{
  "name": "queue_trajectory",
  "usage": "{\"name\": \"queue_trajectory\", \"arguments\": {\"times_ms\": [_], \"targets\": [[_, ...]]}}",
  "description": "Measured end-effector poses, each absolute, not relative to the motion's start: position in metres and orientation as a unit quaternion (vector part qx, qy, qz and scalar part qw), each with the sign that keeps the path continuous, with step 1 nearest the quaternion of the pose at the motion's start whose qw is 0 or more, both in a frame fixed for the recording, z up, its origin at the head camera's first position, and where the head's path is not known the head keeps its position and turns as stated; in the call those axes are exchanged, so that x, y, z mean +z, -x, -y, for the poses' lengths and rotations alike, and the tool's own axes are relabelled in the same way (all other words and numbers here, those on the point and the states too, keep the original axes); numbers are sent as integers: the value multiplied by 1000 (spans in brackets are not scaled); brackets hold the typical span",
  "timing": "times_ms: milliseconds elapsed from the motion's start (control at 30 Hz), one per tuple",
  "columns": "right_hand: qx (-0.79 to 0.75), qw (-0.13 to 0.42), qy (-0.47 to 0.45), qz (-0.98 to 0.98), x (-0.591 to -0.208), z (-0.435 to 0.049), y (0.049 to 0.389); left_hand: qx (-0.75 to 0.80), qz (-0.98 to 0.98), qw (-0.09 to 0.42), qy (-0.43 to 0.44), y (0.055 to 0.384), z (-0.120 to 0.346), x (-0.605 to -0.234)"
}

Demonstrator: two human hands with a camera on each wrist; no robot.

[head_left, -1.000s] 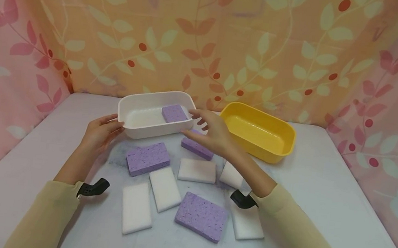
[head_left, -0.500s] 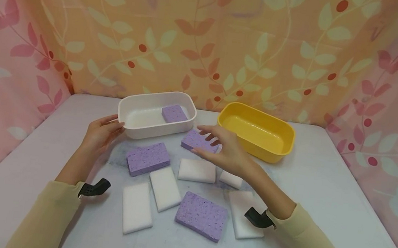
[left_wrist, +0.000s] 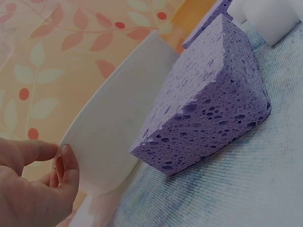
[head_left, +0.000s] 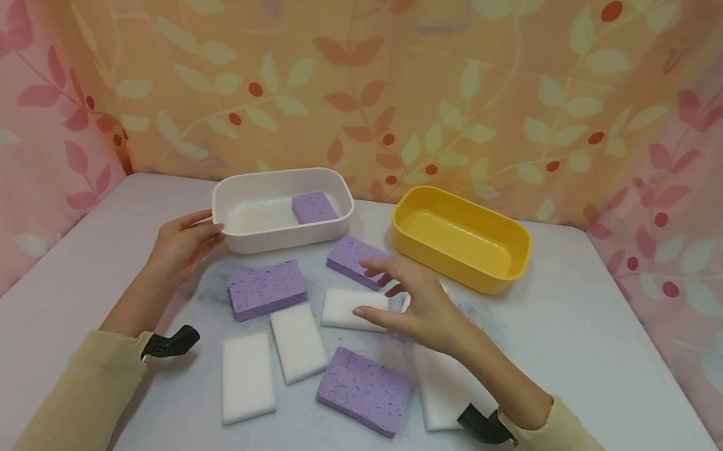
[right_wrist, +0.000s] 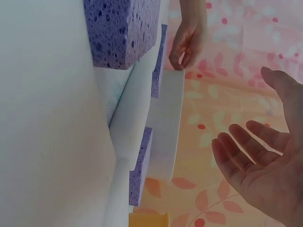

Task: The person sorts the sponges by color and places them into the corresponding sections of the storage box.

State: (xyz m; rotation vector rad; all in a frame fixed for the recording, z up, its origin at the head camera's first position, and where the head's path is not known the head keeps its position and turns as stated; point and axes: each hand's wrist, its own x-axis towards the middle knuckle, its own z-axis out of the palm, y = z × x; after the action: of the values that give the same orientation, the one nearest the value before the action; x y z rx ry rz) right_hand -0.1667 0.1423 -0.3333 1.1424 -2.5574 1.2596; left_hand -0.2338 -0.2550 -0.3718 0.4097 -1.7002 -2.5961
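Note:
At the left end of a white plastic basin (head_left: 280, 236), my left hand (head_left: 181, 246) pinches the rim between thumb and fingers; the left wrist view shows this grip too. One purple sponge (head_left: 314, 207) lies inside the basin at its right end. My right hand (head_left: 419, 306) holds nothing, its fingers spread and slightly bent, over the table right of the middle. In the head view it overlaps a purple sponge (head_left: 351, 256) and a white sponge pad (head_left: 345, 309), and partly hides another white pad (head_left: 440, 387). The right wrist view shows the bare palm.
A yellow basin (head_left: 438, 260) stands at the back right. Nearer me lie two purple sponges, one left (head_left: 268, 289) and one in front (head_left: 364, 391), beside two white pads, one upright-lying (head_left: 248, 378) and one slanted (head_left: 298, 342). A patterned curtain (head_left: 379, 71) closes the back.
My right hand has moved from the white basin's right end toward me and to the right, uncovering that end. My left hand stays on the rim.

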Motion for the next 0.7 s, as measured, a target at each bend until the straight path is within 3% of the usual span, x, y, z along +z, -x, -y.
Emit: {"name": "queue_trajectory", "arguments": {"times_ms": [700], "targets": [[413,-43,-414,810,-358,-148,142,-829,539,-6,-151,235,254,-368]]}}
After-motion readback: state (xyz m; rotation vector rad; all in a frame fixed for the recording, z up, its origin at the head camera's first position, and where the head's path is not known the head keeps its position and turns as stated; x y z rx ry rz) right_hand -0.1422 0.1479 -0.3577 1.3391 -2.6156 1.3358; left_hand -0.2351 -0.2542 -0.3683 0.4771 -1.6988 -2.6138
